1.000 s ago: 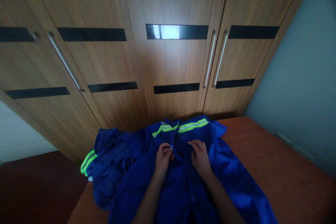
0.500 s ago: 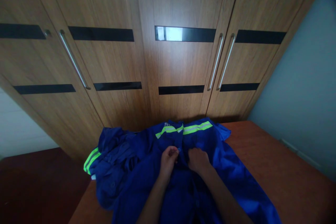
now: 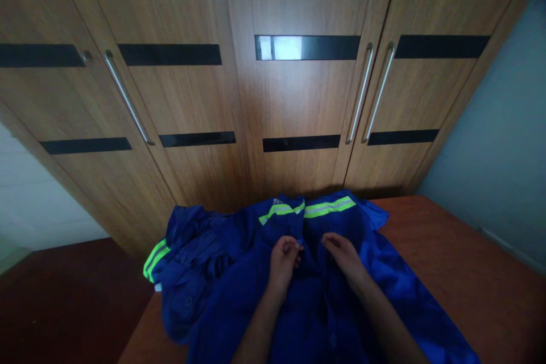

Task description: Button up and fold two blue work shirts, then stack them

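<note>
A blue garment (image 3: 256, 301) with yellow-green and silver reflective bands lies spread over a reddish-brown surface. My left hand (image 3: 285, 261) pinches the garment's front edge, with a small light spot, perhaps a button, at the fingertips. To its right, my right hand (image 3: 342, 253) has thumb and fingers closed on the other front edge. A gap separates the two hands. Bunched cloth with a reflective band (image 3: 156, 260) lies at the left, and a small white tag shows below that band.
Behind the garment stands a wooden wardrobe (image 3: 298, 96) with dark strips and metal handles. The reddish-brown surface (image 3: 460, 256) extends to the right, beside a pale wall (image 3: 503, 125). Dark red floor (image 3: 63, 296) shows at the lower left.
My right hand has turned from a fist-like shape to a pinch, a little farther from my left hand. The whole view has shifted slightly.
</note>
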Available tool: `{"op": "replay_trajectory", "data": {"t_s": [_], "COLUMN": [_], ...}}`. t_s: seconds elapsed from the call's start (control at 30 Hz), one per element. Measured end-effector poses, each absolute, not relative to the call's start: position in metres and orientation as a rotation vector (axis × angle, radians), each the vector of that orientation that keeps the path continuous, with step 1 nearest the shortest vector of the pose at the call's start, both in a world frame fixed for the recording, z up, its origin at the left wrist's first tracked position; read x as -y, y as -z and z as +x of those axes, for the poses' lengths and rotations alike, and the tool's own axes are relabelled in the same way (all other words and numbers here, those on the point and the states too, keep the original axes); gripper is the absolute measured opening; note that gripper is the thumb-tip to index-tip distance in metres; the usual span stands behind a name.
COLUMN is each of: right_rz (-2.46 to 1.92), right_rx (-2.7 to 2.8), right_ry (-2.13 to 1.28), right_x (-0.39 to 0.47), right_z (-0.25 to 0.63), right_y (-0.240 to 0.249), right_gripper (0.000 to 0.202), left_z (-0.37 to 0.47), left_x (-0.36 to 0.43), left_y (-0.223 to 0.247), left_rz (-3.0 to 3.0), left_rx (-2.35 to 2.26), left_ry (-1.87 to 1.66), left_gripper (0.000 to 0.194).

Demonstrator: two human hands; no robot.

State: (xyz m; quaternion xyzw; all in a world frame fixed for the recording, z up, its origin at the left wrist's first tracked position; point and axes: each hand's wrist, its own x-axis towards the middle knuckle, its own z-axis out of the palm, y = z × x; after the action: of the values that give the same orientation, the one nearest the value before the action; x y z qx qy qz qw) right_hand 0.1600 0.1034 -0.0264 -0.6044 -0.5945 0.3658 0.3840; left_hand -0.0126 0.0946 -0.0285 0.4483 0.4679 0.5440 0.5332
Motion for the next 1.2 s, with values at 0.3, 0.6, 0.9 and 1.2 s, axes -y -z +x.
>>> {"op": "replay_trajectory", "data": {"t_s": [0.3,0.6,0.9,1.2], "right_rz": [-1.029,-1.277,-0.871,-1.087], "right_rx": [0.853,1.056,0.801,1.096], "right_ry": [-1.533,-1.401,-1.596,-1.283], "right_x": [-0.096,-0.097,-0.091,-0.092], "right_z": [0.156,0.154,0.154,0.143], "right_y": [0.016,0.017,0.004,0.013], "right_gripper": [0.037,0.024,0.034,0.043], "left_z": [-0.007,-0.004,-0.006,-0.007], "left_x": [-0.092,-0.092,-0.094,-0.093], "left_y": [0.017,0.018,0.019,0.019], "left_rz": [1.093,1.128,1.138,1.194], "left_rx": [-1.081,-1.064,-1.075,-1.079], "left_ry": [-1.351,-1.356,-1.377,-1.378], "left_gripper": [0.018,0.016,0.017,0.019]}}
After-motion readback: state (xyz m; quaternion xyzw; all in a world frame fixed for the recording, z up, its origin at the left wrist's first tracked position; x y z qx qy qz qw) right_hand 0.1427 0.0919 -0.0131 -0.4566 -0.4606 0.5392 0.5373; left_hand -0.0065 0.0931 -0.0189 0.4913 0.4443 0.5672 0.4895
